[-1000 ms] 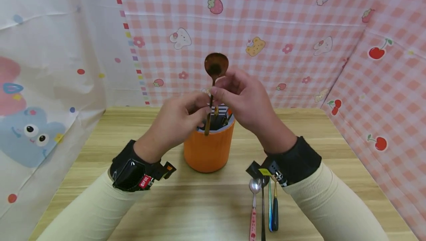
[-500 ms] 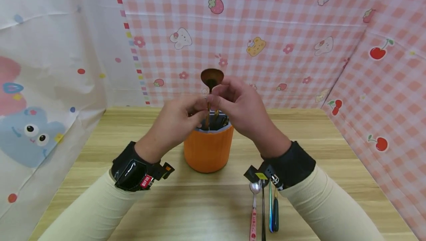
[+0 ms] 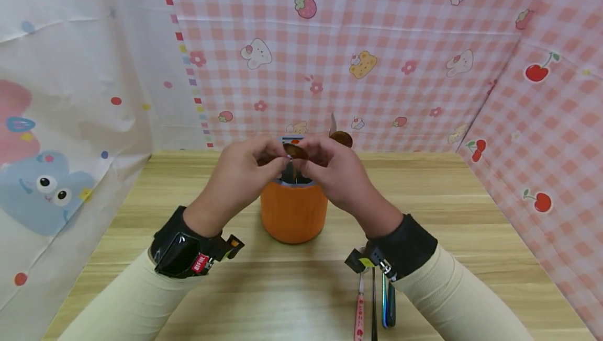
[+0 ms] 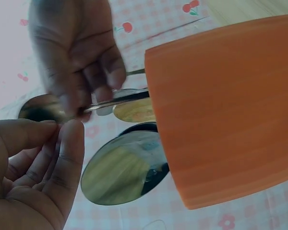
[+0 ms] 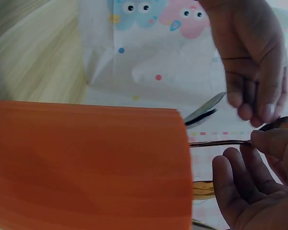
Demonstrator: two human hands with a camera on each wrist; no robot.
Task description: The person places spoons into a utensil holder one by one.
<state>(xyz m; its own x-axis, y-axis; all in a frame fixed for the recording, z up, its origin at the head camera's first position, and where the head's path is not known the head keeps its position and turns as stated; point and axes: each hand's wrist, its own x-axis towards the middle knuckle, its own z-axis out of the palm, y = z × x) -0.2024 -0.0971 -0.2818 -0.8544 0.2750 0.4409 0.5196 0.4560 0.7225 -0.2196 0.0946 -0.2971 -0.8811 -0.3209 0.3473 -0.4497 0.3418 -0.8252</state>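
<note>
A dark copper-coloured spoon [image 3: 295, 151] stands bowl up, its thin handle [image 5: 218, 143] running down into an orange cylindrical container [image 3: 293, 215]. My right hand [image 3: 336, 173] pinches it at the neck, just below the bowl, between thumb and forefinger. From the other side, the thumb and forefinger of my left hand [image 3: 245, 166] meet at the edge of the bowl. Both hands are over the container's rim. In the left wrist view, a large shiny spoon bowl [image 4: 122, 167] sticks out of the container. The handle's lower end is hidden inside.
A pink-handled spoon [image 3: 359, 312], a thin dark handle [image 3: 374, 309], a rainbow-coloured handle [image 3: 384, 299] and a dark blue handle [image 3: 391, 309] lie side by side at the front right, partly under my right wrist. Patterned cloth walls [image 3: 282, 32] stand behind and at both sides.
The spoon has moved down, its handle sliding into the container and its bowl now close to the rim. My right hand has lowered with it; my left hand has stayed nearly level.
</note>
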